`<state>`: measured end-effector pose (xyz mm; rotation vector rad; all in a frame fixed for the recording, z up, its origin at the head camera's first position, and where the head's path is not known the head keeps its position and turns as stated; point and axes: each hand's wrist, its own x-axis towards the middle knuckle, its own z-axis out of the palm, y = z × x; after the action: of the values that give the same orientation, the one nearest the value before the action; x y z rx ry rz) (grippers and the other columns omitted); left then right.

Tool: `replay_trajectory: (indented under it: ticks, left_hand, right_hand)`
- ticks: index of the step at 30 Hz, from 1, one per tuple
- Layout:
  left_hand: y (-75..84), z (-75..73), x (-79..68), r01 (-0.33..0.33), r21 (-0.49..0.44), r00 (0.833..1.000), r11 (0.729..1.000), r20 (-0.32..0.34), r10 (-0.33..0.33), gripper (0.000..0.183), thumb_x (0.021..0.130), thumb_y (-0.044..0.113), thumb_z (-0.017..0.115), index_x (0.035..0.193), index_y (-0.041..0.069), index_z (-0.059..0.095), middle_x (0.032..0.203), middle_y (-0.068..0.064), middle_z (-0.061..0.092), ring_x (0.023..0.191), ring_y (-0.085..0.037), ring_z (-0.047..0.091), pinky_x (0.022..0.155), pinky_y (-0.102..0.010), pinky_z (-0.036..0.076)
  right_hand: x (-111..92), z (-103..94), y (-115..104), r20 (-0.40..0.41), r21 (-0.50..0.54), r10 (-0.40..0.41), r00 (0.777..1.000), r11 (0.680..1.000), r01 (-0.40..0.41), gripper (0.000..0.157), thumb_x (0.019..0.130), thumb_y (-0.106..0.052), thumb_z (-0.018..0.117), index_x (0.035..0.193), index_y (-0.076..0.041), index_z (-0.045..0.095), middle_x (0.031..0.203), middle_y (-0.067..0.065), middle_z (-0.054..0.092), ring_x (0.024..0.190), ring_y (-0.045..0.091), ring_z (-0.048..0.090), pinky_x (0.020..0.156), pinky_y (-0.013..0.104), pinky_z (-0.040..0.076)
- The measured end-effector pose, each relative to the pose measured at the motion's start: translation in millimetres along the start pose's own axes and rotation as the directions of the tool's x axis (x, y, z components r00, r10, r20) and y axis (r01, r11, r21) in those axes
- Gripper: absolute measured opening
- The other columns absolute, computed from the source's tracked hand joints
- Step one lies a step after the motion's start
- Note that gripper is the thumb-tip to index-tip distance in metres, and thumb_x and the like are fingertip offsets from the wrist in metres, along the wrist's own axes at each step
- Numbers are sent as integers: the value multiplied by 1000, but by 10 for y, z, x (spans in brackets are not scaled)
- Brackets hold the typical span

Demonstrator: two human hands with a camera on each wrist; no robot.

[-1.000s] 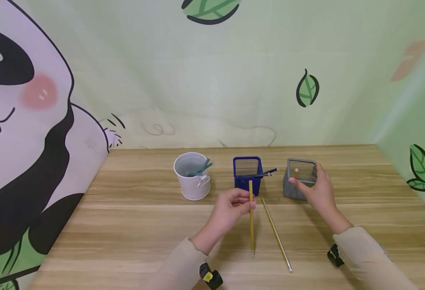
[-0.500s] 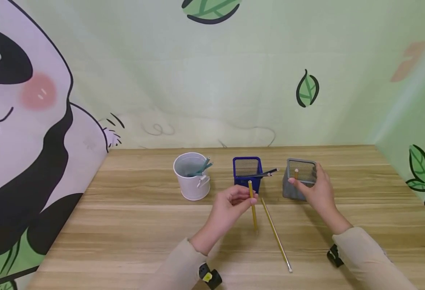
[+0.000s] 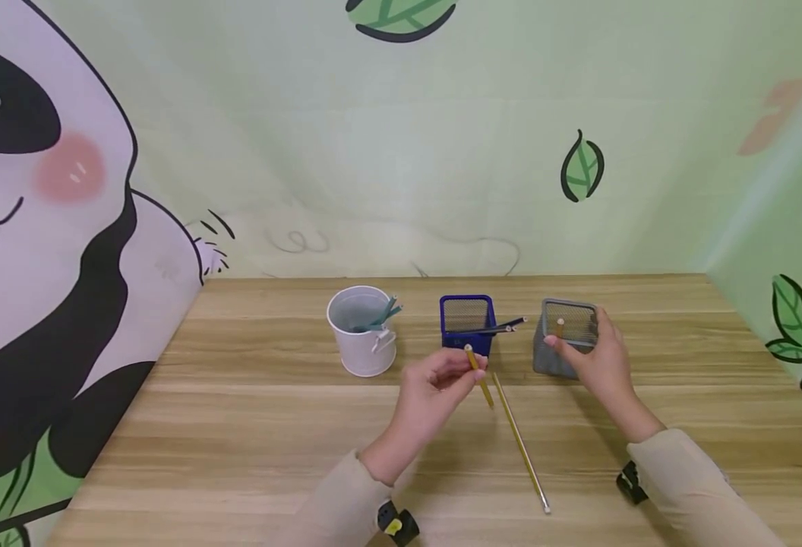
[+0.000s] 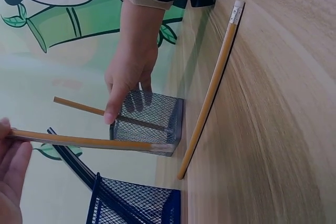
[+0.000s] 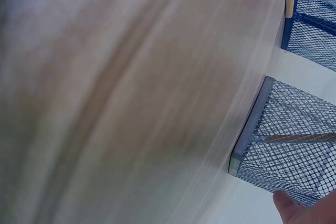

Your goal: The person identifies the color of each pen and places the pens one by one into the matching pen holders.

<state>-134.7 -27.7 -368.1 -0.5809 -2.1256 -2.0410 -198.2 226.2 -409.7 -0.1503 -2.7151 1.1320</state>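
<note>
My left hand (image 3: 428,401) pinches a yellow pencil (image 3: 486,392) near its upper end, in front of the blue mesh pen holder. In the left wrist view this pencil (image 4: 94,141) is raised off the table, its eraser end pointing down. My right hand (image 3: 604,371) grips the grey mesh pen holder (image 3: 547,358) by its near rim and right side. One pencil (image 3: 560,328) stands inside that holder, leaning. A second yellow pencil (image 3: 520,441) lies on the table between my hands, eraser end towards me. The right wrist view shows the grey holder (image 5: 286,129) and only a fingertip.
A blue mesh pen holder (image 3: 465,339) with several dark pencils (image 3: 510,327) stands at the middle back. To its left is a white bucket (image 3: 367,357) holding several teal pencils (image 3: 380,317). The wooden table (image 3: 237,448) ends at a printed backdrop (image 3: 401,152).
The pencil in my left hand has tilted: its lower end has swung away from me and to the right, so it looks shorter. My right hand and the grey holder have stayed put.
</note>
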Motion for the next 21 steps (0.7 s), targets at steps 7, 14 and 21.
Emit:
replay_trajectory:
  ticks: [7,14,21]
  left_hand:
    - [1,34,1,-146,-46,988,988,-63,143,11,83,-6,67,93,-9,66,96,-25,69,86,-4,67,75,-28,58]
    - [56,35,2,-183,-50,982,982,-51,181,11,85,-2,66,96,-6,66,98,-22,70,89,-4,67,78,-31,58]
    - [103,48,35,-293,-73,956,953,-55,290,10,86,-5,64,94,-9,64,98,-27,68,91,-4,66,76,-29,58]
  right_hand:
    - [-7,-4,-1,6,6,4,1000,1000,-4,104,83,-44,71,147,10,10,142,39,29,131,52,30,106,61,30]
    - [-3,-2,6,1,3,7,1000,1000,-7,103,83,-44,71,147,10,11,141,39,30,130,52,31,105,62,32]
    - [5,-8,-14,14,0,12,1000,1000,-12,104,82,-44,71,147,10,10,142,39,28,131,52,30,106,61,30]
